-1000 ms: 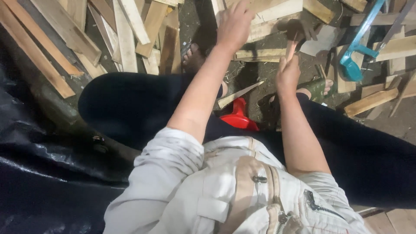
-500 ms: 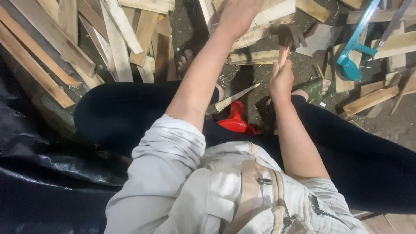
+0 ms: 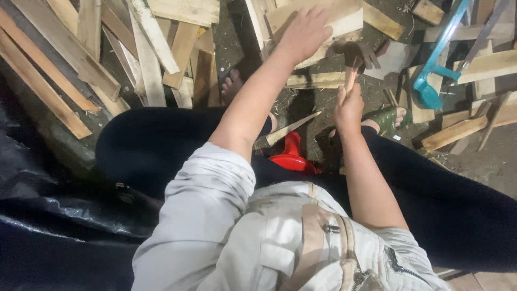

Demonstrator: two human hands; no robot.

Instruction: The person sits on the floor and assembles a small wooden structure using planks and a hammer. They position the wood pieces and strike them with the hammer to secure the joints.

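Observation:
I sit low on a red stool (image 3: pixel 291 157) with my knees apart. My left hand (image 3: pixel 304 32) reaches forward, fingers spread, and rests on a pale wooden board (image 3: pixel 344 19) in the pile ahead. My right hand (image 3: pixel 349 105) is closed round the wooden handle of a hammer (image 3: pixel 353 58), whose dark head points up and away, just right of that board. A thin wooden sliver (image 3: pixel 291 128) lies between my legs near the stool.
Many loose wooden slats (image 3: pixel 81 59) cover the ground at left and top. A blue-handled saw (image 3: pixel 433 70) lies at upper right among offcuts (image 3: pixel 458 132). My sandalled feet (image 3: pixel 389 118) rest on the dirt floor. Black sheeting (image 3: pixel 48 215) fills the lower left.
My view has shifted a little; my left hand stays on the board while my right hand with the hammer has drawn slightly nearer to it.

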